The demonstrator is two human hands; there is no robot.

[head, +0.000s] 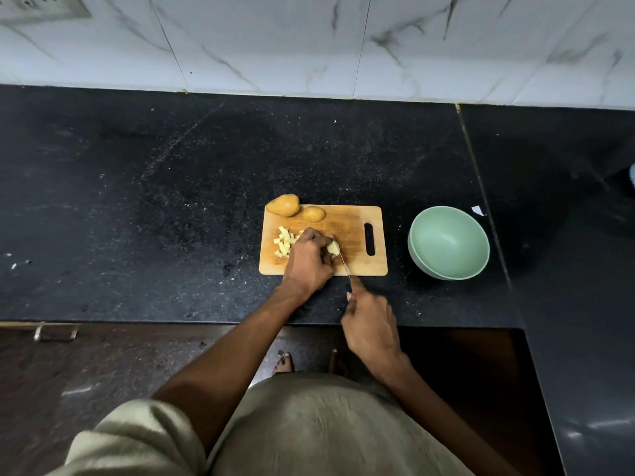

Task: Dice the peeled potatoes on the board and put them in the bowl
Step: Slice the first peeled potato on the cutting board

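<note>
Resting on the wooden cutting board (347, 228), a pale piece of peeled potato (333, 248) sits inside the grip of the left hand (309, 259), whose fingers are curled over it and hold it down. Only the right end of the piece shows past the fingertips. The knife (342, 261) stands just to the right of this grip, and its thin blade touches the exposed end of the piece. The right hand (369, 324) holds the knife handle below the near edge of the board, with the fingers closed around it and the index finger stretched along the top toward the blade.

To the left of the left-hand grip, partly under the knuckles, lies a small heap of potato cubes (283, 242) on the board. Beyond the grip, at the far left corner of the board, are two whole potatoes (283, 205), brown-yellow; the bigger one hangs a little over the board's edge, and the smaller one lies just beside it. The slot of the board's handle is to the right of the knife.

Well to the right of both hands stands the green bowl (448, 242), apart from the board, on the black speckled counter (137, 201). No potato is visible in the bowl. Behind the counter rises a white marble-pattern wall (309, 39).
</note>
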